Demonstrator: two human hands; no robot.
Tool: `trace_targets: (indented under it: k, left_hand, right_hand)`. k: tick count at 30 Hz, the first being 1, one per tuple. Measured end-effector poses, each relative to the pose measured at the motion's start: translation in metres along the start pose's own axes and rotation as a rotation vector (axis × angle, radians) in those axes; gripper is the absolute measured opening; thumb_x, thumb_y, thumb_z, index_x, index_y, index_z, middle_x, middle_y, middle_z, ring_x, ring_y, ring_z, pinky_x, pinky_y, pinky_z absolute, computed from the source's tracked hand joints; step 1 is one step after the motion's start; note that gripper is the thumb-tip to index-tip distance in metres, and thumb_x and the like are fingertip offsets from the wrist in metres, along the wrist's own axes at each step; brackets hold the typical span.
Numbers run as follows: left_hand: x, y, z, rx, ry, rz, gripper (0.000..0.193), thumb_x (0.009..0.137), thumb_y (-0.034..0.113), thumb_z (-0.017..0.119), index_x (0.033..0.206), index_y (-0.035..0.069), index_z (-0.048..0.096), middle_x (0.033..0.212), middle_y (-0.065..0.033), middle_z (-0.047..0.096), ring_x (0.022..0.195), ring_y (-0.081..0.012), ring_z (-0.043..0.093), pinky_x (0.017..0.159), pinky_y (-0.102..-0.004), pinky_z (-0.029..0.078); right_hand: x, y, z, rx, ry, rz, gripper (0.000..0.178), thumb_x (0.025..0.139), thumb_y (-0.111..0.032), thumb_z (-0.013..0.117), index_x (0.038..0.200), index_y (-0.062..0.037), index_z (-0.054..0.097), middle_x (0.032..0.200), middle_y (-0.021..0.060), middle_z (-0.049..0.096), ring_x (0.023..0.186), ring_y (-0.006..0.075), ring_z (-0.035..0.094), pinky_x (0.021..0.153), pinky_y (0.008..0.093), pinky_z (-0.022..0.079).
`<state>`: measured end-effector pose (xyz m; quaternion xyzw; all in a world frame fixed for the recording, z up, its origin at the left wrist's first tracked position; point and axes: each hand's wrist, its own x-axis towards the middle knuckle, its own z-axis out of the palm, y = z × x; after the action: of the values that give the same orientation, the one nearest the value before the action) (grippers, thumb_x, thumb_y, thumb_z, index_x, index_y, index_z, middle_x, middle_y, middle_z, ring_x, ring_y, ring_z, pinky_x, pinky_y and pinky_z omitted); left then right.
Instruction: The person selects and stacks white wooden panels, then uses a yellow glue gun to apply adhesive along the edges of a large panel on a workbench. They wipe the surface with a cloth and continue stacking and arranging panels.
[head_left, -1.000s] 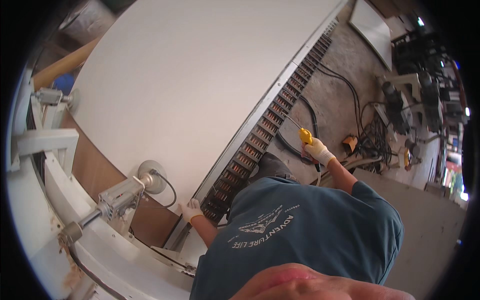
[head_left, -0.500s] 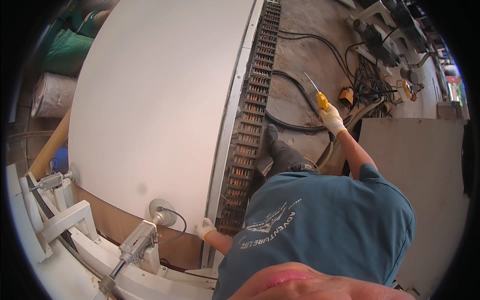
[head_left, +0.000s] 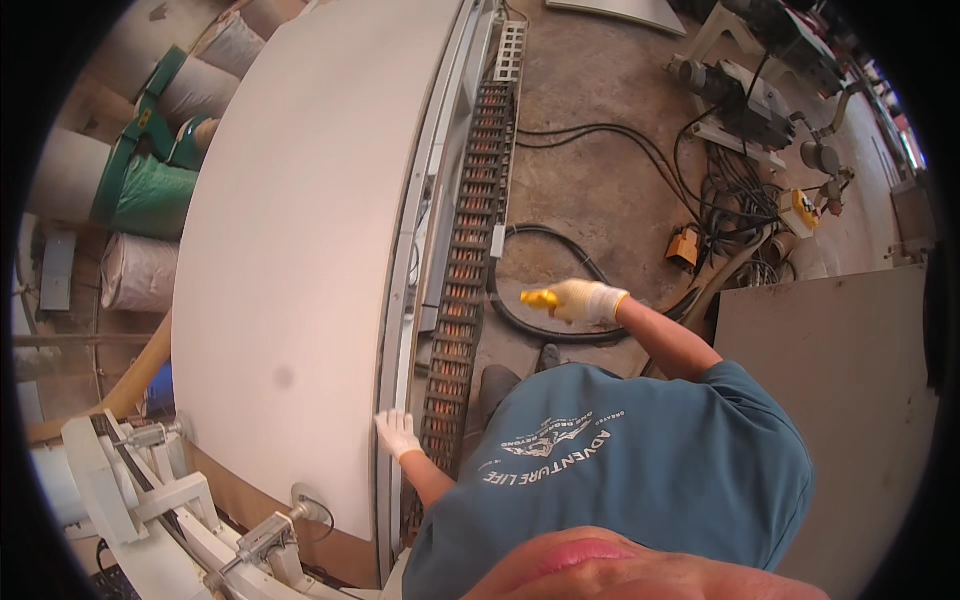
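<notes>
Yellow blow gun (head_left: 540, 298), gripped in our right hand (head_left: 588, 300) right of the cable chain (head_left: 465, 270), appears at the aiming step, probably calling next for steady alignment, while our spread left hand (head_left: 398, 433) rests left of the chain at the white panel (head_left: 290, 230).

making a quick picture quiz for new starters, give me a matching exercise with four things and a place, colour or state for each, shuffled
1. left hand
2. right hand
3. cable chain
4. green bag

A. dark, ladder-like
B. left of the white panel
C. at the panel's right edge
D. gripping a yellow tool

Pairs: 1-C, 2-D, 3-A, 4-B
</notes>
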<state>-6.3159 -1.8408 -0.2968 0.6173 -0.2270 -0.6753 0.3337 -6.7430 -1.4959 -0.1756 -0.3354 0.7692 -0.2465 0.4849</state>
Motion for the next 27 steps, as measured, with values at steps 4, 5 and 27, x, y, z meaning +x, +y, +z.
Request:
trace_targets:
  k: [4,5,27]
  left_hand:
    - [0.014,-0.018,0.264,0.087,-0.631,-0.166,0.047,0.107,0.047,0.055,0.137,0.01,0.057,0.131,-0.0095,0.064,0.115,-0.0288,0.064,0.091,-0.0512,0.057]
    - [0.015,-0.024,0.326,0.162,-0.718,-0.211,0.047,0.107,0.048,0.055,0.133,0.009,0.059,0.131,-0.0084,0.064,0.116,-0.0286,0.064,0.091,-0.0514,0.057]
    - [-0.13,-0.279,1.149,1.165,-1.527,-0.165,0.032,0.1,0.031,0.07,0.12,0.005,0.072,0.106,-0.0078,0.076,0.091,-0.0181,0.073,0.079,-0.0307,0.058]
  right_hand:
    - [-0.028,0.022,-0.026,-0.113,-0.202,-0.03,0.037,0.093,-0.029,0.068,0.125,-0.0094,0.069,0.11,0.0198,0.075,0.103,0.0407,0.07,0.092,0.0453,0.053]
    - [-0.025,0.035,-0.044,-0.236,-0.103,-0.096,0.036,0.093,-0.029,0.067,0.123,-0.0087,0.069,0.109,0.0209,0.074,0.103,0.0431,0.069,0.091,0.0463,0.053]
    - [0.051,0.302,-0.624,0.342,0.9,0.398,0.033,0.095,-0.033,0.064,0.118,-0.0095,0.068,0.097,0.0161,0.074,0.089,0.0328,0.073,0.078,0.0438,0.056]
